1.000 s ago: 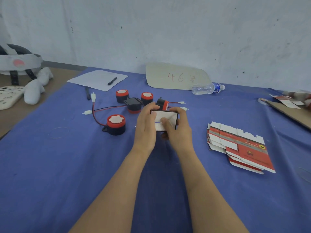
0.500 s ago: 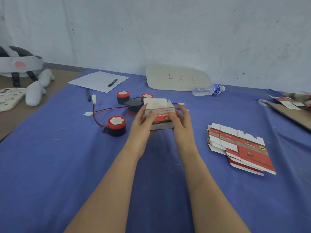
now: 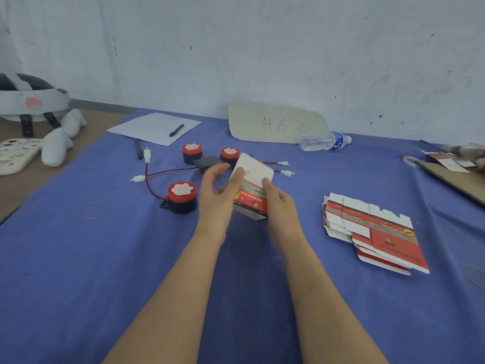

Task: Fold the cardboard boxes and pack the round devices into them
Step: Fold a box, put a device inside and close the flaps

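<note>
Carton (image 3: 252, 198) in mid-fold, held low at mid-table over the blue cloth (image 3: 105, 258), contact with it unclear, tipped with the white end panel up and toward the far wall. Grasped by the right hand (image 3: 282, 208), thumb on the red printed face, fingers apparently behind. Touched by the left hand (image 3: 216, 198) at the white panel with one fingertip only, other digits loose and spread, blurred.

Best done by pinching at the side walls rather than the middle, to avoid crushing the tube. Press the end panel flat along its crease, tuck the tab fully home before letting go, and leave the opposite end unclosed for loading.

Thin glossy card: red with small print and a grey band, white elsewhere, flap corners rounded. Likely to spring back if released early.

Nearest buzzer (image 3: 182, 197) just left of the left hand, red cap, black base, red and black leads. Second buzzer (image 3: 192, 152) and third buzzer (image 3: 229, 155) farther back. Flat carton stack (image 3: 372, 232) well to the right.
</note>
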Tool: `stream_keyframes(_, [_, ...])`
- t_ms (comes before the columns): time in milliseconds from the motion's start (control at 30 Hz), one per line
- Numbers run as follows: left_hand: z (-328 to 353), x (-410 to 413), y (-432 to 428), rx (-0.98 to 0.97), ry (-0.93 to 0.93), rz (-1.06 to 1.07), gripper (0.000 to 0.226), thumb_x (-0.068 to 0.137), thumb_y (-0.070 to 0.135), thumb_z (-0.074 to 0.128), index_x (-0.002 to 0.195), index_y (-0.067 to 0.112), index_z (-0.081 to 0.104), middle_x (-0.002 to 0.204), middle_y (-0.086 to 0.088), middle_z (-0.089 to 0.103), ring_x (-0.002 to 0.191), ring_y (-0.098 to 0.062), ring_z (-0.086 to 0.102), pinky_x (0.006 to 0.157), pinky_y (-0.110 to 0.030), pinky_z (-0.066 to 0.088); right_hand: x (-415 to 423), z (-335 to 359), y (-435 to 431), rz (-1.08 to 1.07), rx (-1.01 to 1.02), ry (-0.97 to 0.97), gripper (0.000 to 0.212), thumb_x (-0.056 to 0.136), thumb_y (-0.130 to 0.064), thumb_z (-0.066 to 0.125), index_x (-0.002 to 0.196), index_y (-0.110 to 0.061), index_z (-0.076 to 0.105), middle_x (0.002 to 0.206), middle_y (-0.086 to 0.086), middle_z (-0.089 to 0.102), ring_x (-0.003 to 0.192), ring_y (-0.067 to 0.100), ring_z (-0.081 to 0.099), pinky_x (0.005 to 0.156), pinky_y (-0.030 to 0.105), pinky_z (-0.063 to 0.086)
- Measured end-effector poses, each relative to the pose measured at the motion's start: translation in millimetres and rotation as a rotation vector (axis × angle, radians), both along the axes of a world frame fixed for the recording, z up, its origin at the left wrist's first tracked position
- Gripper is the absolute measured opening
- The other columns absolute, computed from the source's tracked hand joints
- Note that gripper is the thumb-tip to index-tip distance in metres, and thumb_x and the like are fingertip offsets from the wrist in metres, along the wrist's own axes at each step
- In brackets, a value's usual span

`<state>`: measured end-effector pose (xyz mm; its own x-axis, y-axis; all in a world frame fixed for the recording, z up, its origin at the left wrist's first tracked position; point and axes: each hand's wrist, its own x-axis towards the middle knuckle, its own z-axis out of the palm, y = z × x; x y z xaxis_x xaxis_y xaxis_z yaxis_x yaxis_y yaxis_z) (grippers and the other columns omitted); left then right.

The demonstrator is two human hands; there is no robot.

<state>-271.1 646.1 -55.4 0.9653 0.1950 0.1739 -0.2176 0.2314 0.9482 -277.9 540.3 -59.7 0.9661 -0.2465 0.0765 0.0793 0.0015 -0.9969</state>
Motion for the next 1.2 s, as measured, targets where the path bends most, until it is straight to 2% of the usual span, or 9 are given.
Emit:
stream_keyframes(167, [5, 1, -6, -0.337, 0.222, -0.062, 0.100, 0.061, 0.063, 0.066, 0.144, 0.019, 0.033, 0.137, -0.006, 0.054, 0.118, -0.024, 0.059, 0.103, -0.045, 0.046, -1, -1, 10, -0.030, 0.024, -0.121, 0.013, 0.095, -0.022, 0.052, 0.106, -0.020, 0.059, 0.104, 0.000, 0.065, 0.077, 0.000, 0.066, 0.061, 0.016, 0.050])
stream_keyframes(433, [2, 1, -5, -0.220, 0.212, -0.115, 0.070, 0.055, 0.073, 0.057, 0.107, 0.026, 0.066, 0.106, -0.001, 0.072, 0.103, -0.022, 0.067, 0.095, -0.043, 0.052, -1, 2, 10, -0.076, -0.169, -0.227, 0.074, 0.090, -0.019, 0.061, 0.147, -0.035, 0.017, 0.139, -0.010, 0.037, 0.121, 0.003, 0.045, 0.091, 0.020, 0.047])
stream_keyframes(533, [2, 4, 1, -0.084, 0.177, -0.064, 0.074, 0.048, 0.078, 0.055, 0.103, 0.029, 0.065, 0.103, 0.000, 0.071, 0.098, -0.019, 0.067, 0.091, -0.040, 0.054, 0, 7, 1, -0.210, -0.138, -0.212, 0.026, 0.099, -0.040, 0.044, 0.115, -0.030, 0.061, 0.107, -0.015, 0.060, 0.095, -0.002, 0.055, 0.085, 0.023, 0.051])
stream_keyframes(600, [3, 3, 1, -0.027, 0.163, -0.053, 0.077, 0.046, 0.081, 0.052, 0.104, 0.031, 0.063, 0.101, 0.004, 0.069, 0.096, -0.015, 0.066, 0.081, -0.031, 0.054, 1, 9, -8, -0.238, 0.012, -0.120, 0.046, 0.101, -0.041, 0.038, 0.087, -0.010, 0.069, 0.080, -0.005, 0.066, 0.077, 0.008, 0.059, 0.081, 0.035, 0.055])
stream_keyframes(700, [5, 0, 2, 0.012, 0.153, -0.039, 0.090, 0.042, 0.086, 0.044, 0.110, 0.030, 0.060, 0.102, 0.005, 0.068, 0.091, -0.011, 0.065, 0.068, -0.023, 0.049, 0, 10, -17, -0.038, 0.180, 0.005, 0.042, 0.100, -0.038, 0.044, 0.091, -0.004, 0.067, 0.088, 0.002, 0.070, 0.088, 0.017, 0.067, 0.070, 0.030, 0.059])
stream_keyframes(800, [6, 2, 7, -0.050, 0.227, -0.034, 0.085, 0.050, 0.087, 0.033, 0.106, 0.030, 0.063, 0.094, 0.004, 0.070, 0.089, -0.014, 0.067, 0.074, -0.029, 0.053, -8, 12, -21, 0.300, 0.459, 0.078, 0.030, 0.094, -0.035, 0.052, 0.111, -0.014, 0.065, 0.109, 0.005, 0.072, 0.103, 0.021, 0.068, 0.085, 0.034, 0.056])
stream_keyframes(933, [8, 2, 6, -0.045, 0.271, -0.074, 0.079, 0.065, 0.084, 0.034, 0.106, 0.025, 0.065, 0.097, -0.001, 0.072, 0.091, -0.019, 0.069, 0.080, -0.034, 0.055, -4, 6, -15, 0.200, 0.098, 0.039, 0.024, 0.100, -0.030, 0.047, 0.104, -0.015, 0.065, 0.105, 0.005, 0.070, 0.103, 0.020, 0.065, 0.082, 0.030, 0.057])
stream_keyframes(1033, [5, 3, 4, -0.113, 0.307, -0.230, 0.057, 0.080, 0.076, 0.044, 0.093, 0.028, 0.071, 0.096, -0.001, 0.075, 0.089, -0.021, 0.071, 0.080, -0.036, 0.056, 1, 4, -15, -0.078, -0.179, -0.004, 0.036, 0.101, -0.037, 0.041, 0.080, -0.014, 0.058, 0.075, 0.002, 0.060, 0.069, 0.016, 0.056, 0.056, 0.022, 0.052])
stream_keyframes(1200, [1, 2, 7, -0.374, 0.252, -0.477, 0.052, 0.083, 0.066, 0.047, 0.095, 0.025, 0.077, 0.100, -0.001, 0.075, 0.084, -0.018, 0.072, 0.065, -0.028, 0.057, 7, 2, -1, 0.073, 0.007, 0.349, 0.049, 0.097, -0.054, 0.037, 0.062, -0.020, 0.038, 0.052, 0.000, 0.033, 0.042, 0.012, 0.024, 0.043, 0.022, 0.020])
